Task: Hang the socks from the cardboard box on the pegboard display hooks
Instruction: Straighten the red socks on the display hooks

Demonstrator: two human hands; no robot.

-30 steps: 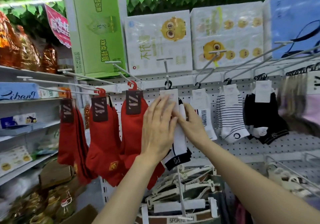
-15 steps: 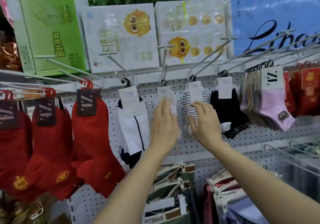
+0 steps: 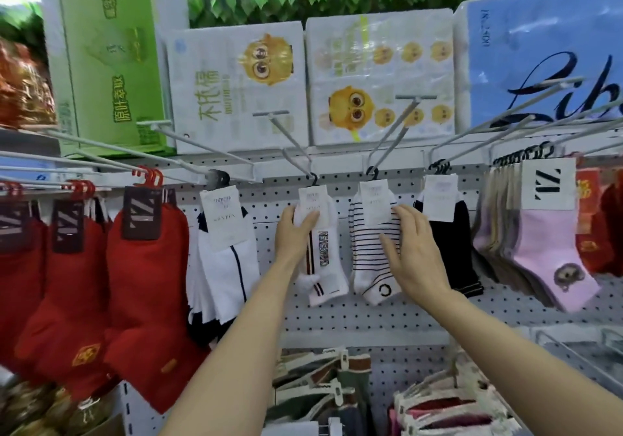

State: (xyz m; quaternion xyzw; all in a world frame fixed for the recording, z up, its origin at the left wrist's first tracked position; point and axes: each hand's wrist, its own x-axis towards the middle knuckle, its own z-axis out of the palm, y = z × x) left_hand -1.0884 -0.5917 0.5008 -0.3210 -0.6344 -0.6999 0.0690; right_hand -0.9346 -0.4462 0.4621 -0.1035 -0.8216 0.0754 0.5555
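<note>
Two hands up at the pegboard, well apart, one sock pack each. Left hand grips the white sock with lettering by its upper left edge: fingers curled over the front at the paper tag, thumb side hidden behind. That sock hangs from a black hanger on a white hook. Right hand lies flat, fingers straight and slightly spread, against the right side of the striped sock, fingertips at its tag; not curled round anything. Striped sock hangs on the next hook to the right, just beside the lettered one, not overlapping.

Same row, left to right: red socks in several bunches on red hangers, white socks with dark trim, the two handled packs, black socks partly behind the right hand, then a thick bunch fronted by a pink sock with a cartoon print. More red packs at the far right edge.

Shelf above the board: green carton, two white tissue packs with yellow cartoon faces, blue pack with script lettering, leafy green trim along the top.

Below the board: clip hangers with folded garments, blurry. The cardboard box cannot be made out from this view.
</note>
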